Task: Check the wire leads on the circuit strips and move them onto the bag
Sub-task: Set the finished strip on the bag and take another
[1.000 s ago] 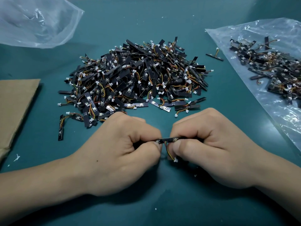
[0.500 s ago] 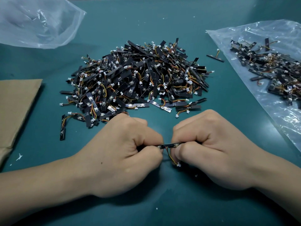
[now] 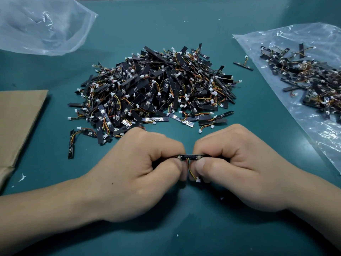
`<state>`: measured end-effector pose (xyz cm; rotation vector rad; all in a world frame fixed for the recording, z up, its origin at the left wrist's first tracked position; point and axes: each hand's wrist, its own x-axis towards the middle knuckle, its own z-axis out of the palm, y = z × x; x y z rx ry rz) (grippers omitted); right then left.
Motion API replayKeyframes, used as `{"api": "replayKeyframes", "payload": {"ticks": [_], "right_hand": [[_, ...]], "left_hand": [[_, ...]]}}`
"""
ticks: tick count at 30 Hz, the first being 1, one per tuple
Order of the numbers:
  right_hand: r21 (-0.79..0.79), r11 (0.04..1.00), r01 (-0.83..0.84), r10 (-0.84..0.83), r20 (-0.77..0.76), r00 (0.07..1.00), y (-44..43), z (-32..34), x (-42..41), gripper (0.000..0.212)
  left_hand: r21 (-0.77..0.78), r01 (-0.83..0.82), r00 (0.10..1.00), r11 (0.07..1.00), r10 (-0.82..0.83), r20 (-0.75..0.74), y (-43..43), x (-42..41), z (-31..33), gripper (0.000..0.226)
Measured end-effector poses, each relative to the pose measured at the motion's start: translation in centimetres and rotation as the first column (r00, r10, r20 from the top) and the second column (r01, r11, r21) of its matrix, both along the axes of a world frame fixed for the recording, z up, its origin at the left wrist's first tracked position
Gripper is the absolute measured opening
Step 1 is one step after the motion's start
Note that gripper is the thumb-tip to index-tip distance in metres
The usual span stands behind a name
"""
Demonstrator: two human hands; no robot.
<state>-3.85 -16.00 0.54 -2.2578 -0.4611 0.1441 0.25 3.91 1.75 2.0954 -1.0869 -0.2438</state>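
Note:
A small black circuit strip [image 3: 190,156] is held level between both hands near the table's front. My left hand [image 3: 140,172] pinches its left end and my right hand [image 3: 238,167] pinches its right end, so only the short middle shows. Its orange and yellow wire lead with a white connector [image 3: 197,179] hangs down between my thumbs. A large pile of like strips [image 3: 156,89] lies just beyond my hands. At the right, a clear plastic bag [image 3: 313,130] lies flat with several strips [image 3: 310,80] on it.
One loose strip [image 3: 243,65] lies between the pile and the right bag. Another lone strip [image 3: 71,145] lies left of the pile. A crumpled clear bag [image 3: 42,24] sits at the back left, brown cardboard [image 3: 16,126] at the left edge. The table [image 3: 184,228] is teal.
My hands have closed in toward each other along the strip, so less of it shows between them. The wire lead still hangs between my thumbs.

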Motion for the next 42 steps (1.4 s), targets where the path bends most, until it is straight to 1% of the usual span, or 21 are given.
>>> {"api": "replayKeyframes", "payload": {"ticks": [2, 6, 11, 13, 16, 18, 22, 26, 30, 32, 36, 42], "right_hand": [[0.017, 1.0, -0.018, 0.019, -0.008, 1.0, -0.11, 0.08, -0.01, 0.034], [0.024, 1.0, -0.02, 0.02, -0.009, 1.0, -0.16, 0.0, 0.08, 0.027], [0.065, 0.997, -0.041, 0.042, -0.023, 0.999, -0.32, 0.1, 0.03, 0.031], [0.063, 0.997, -0.041, 0.043, -0.027, 0.999, -0.28, 0.17, 0.07, 0.03], [0.058, 0.997, -0.052, 0.052, -0.001, 0.999, -0.09, 0.28, 0.06, 0.025], [0.042, 0.998, -0.044, 0.044, 0.014, 0.999, 0.0, 0.21, 0.05, 0.023], [0.015, 1.0, -0.017, 0.017, 0.024, 1.0, 0.06, 0.04, 0.06, 0.022], [0.021, 1.0, -0.01, 0.009, 0.035, 0.999, 0.11, 0.05, 0.04, 0.023], [0.021, 1.0, 0.008, -0.008, 0.03, 1.0, 0.04, -0.1, 0.05, 0.029], [0.032, 0.999, -0.001, 0.0, 0.025, 1.0, 0.0, -0.01, 0.01, 0.029], [0.034, 0.999, -0.004, 0.003, 0.028, 1.0, -0.01, -0.1, 0.03, 0.024], [0.044, 0.999, -0.001, -0.001, 0.038, 0.999, 0.11, -0.22, 0.01, 0.025]], "left_hand": [[-0.002, 0.0, 1.0, 1.0, 0.0, 0.002, 0.09, 0.03, -0.1, 0.02], [0.004, 0.008, 1.0, 1.0, -0.008, 0.027, 0.19, 0.15, -0.14, 0.02], [-0.024, -0.001, 1.0, 1.0, 0.001, 0.013, 0.03, 0.02, -0.13, 0.02], [-0.022, 0.012, 1.0, 1.0, -0.012, 0.016, -0.04, 0.05, -0.02, 0.02], [0.022, 0.045, 0.997, 0.999, -0.046, 0.056, -0.13, 0.08, 0.19, 0.017], [0.017, 0.043, 0.998, 0.999, -0.044, 0.04, -0.19, 0.05, 0.26, 0.018], [0.044, 0.049, 0.997, 0.998, -0.051, 0.058, -0.26, 0.13, 0.3, 0.018], [0.035, 0.041, 0.998, 0.999, -0.042, 0.049, -0.24, 0.04, 0.34, 0.016], [-0.001, 0.027, 0.999, 1.0, -0.027, 0.038, 0.01, 0.04, 0.07, 0.031], [-0.015, 0.025, 0.999, 1.0, -0.024, 0.037, 0.08, 0.09, 0.05, 0.031], [-0.031, 0.037, 0.999, 0.999, -0.035, 0.039, -0.08, 0.01, 0.11, 0.04], [-0.051, 0.02, 0.999, 0.999, -0.018, 0.033, -0.09, 0.05, 0.0, 0.042]]}}
